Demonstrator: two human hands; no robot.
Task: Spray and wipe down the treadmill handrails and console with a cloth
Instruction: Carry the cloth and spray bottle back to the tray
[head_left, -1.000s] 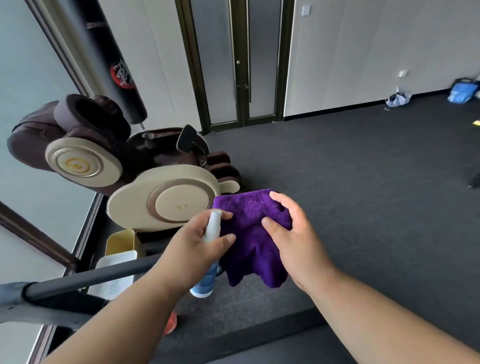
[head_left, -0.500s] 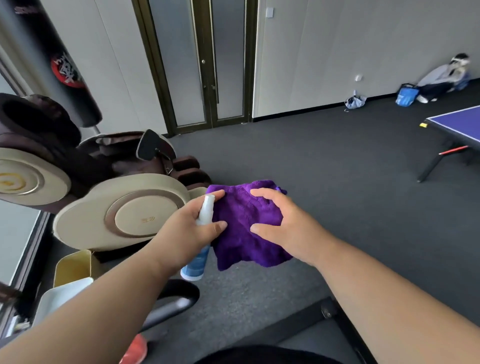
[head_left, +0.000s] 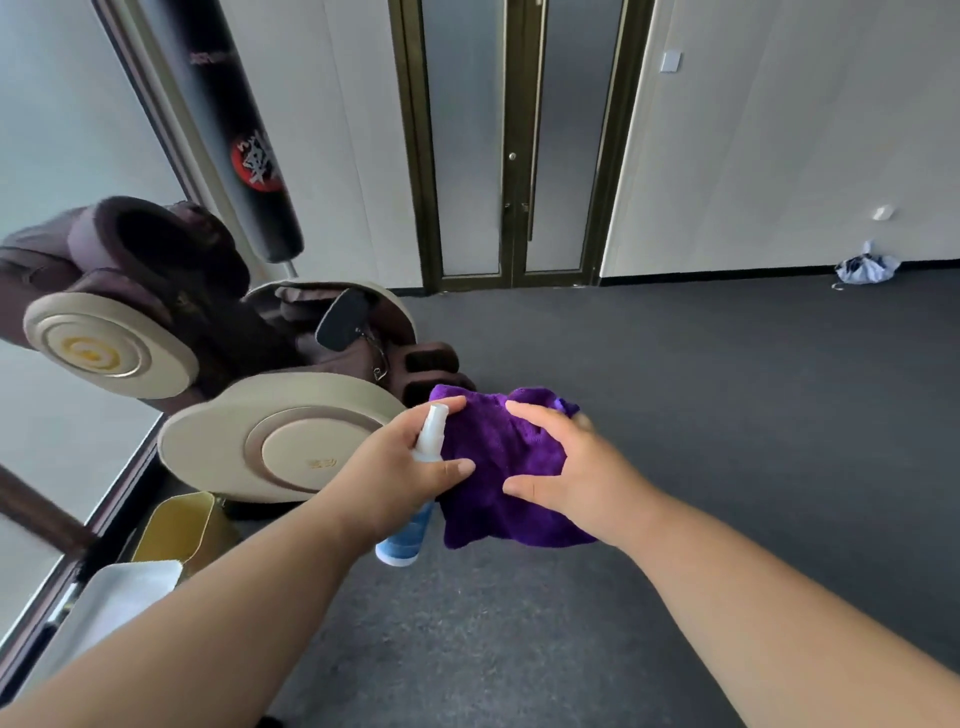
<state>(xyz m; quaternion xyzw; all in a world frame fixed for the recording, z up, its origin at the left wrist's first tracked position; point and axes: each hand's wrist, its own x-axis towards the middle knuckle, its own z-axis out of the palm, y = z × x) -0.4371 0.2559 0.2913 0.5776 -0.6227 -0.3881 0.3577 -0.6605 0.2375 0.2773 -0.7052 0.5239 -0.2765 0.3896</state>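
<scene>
My left hand (head_left: 397, 467) grips a small blue spray bottle (head_left: 413, 525) with a white nozzle, index finger on top of the pump. The nozzle points at a purple cloth (head_left: 498, 462) held right beside it. My right hand (head_left: 576, 478) holds that cloth from the right, fingers curled over its top edge and thumb under its front. Both hands are raised in front of me above the dark carpet. No treadmill handrail or console shows in this view.
A brown and beige massage chair (head_left: 208, 364) stands at the left, a black punching bag (head_left: 244, 130) behind it. A yellow bin (head_left: 176, 530) and a white bin (head_left: 114, 597) sit at lower left. Double glass doors (head_left: 511, 140) are ahead. A crumpled bag (head_left: 865, 270) lies by the wall.
My view swung away from the treadmill's dark handrail and base, which have left the frame. Both hands keep the bottle and cloth together in the middle, with the right fingers shifting on the cloth.
</scene>
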